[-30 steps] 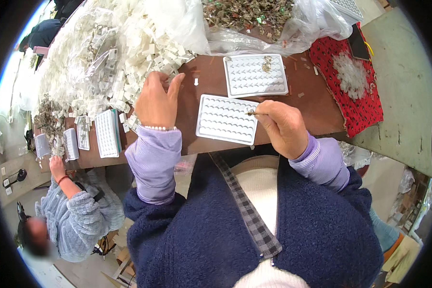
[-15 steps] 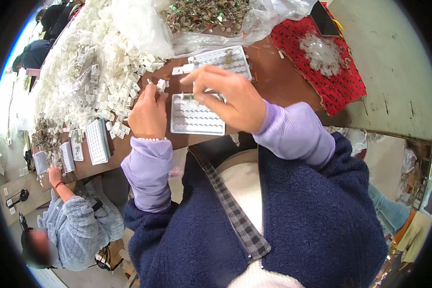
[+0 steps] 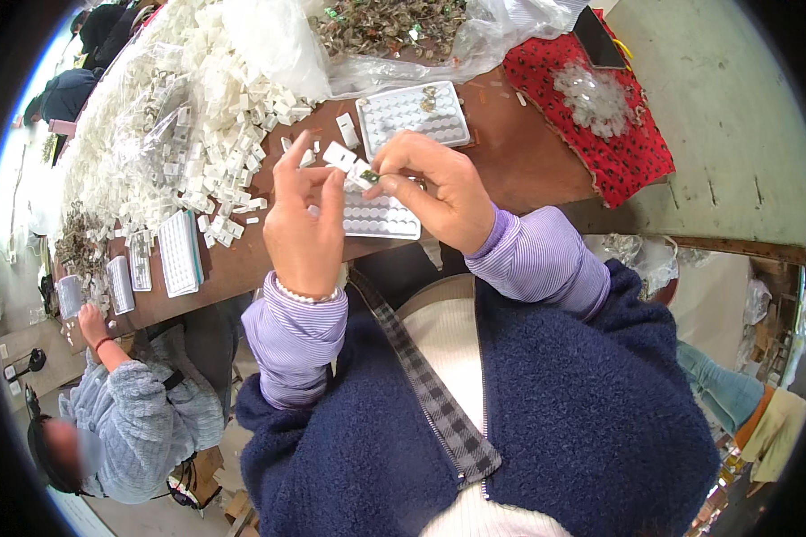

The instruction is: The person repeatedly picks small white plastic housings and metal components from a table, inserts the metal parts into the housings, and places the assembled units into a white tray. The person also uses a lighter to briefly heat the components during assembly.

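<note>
White plastic clip (image 3: 338, 155) is now pinched in the left hand (image 3: 303, 224), lifted above the white dimpled tray (image 3: 381, 217) near the tabletop's (image 3: 510, 143) front edge. Right hand (image 3: 439, 192), half a second ago over the tray, now pinches a small dark-green part (image 3: 368, 177) against it; mating is judged underway.

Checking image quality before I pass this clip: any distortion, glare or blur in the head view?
Head view: fisheye bends the table edge, black vignette at the rim; blown-out glare upper left; both hands and the small white part reasonably sharp.
</note>
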`<action>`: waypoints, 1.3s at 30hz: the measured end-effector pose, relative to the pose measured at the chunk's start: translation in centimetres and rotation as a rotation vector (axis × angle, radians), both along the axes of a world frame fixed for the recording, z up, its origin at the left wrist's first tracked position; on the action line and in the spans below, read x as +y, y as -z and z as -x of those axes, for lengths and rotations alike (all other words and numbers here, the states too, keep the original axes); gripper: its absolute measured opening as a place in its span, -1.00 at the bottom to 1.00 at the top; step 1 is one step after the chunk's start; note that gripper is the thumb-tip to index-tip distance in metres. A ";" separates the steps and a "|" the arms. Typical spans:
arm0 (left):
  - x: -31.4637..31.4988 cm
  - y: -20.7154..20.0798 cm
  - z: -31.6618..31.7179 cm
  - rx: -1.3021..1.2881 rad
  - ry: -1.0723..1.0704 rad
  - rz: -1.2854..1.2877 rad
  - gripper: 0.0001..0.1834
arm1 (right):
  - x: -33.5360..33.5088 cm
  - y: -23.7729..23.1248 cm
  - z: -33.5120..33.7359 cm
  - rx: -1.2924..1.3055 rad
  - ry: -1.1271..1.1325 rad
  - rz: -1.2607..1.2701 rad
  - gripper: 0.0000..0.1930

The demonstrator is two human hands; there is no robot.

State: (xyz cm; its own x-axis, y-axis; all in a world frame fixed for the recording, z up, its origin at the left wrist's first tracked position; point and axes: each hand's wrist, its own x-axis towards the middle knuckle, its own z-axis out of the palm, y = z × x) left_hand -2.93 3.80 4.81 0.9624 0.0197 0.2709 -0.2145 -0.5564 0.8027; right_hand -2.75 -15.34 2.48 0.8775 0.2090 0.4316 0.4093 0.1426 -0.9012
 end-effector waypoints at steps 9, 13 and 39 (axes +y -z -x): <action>-1.6 1.7 0.8 0.285 0.215 0.704 -0.76 | -2.6 -0.1 1.4 0.103 0.084 0.087 -0.96; -2.0 1.3 0.9 0.246 0.249 0.651 -0.73 | -2.3 -0.3 1.5 0.149 0.102 0.149 -0.98; -3.7 1.7 0.2 0.600 0.231 0.871 -0.84 | -4.5 0.4 1.0 -0.081 0.327 0.405 -0.87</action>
State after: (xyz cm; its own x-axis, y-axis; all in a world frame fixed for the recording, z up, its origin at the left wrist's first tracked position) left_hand -3.17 0.08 3.16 0.9386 -0.2213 -0.2646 0.3182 0.2592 0.9119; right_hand -3.78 -19.85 2.09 0.8920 0.0945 0.4421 0.4448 -0.3574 -0.8212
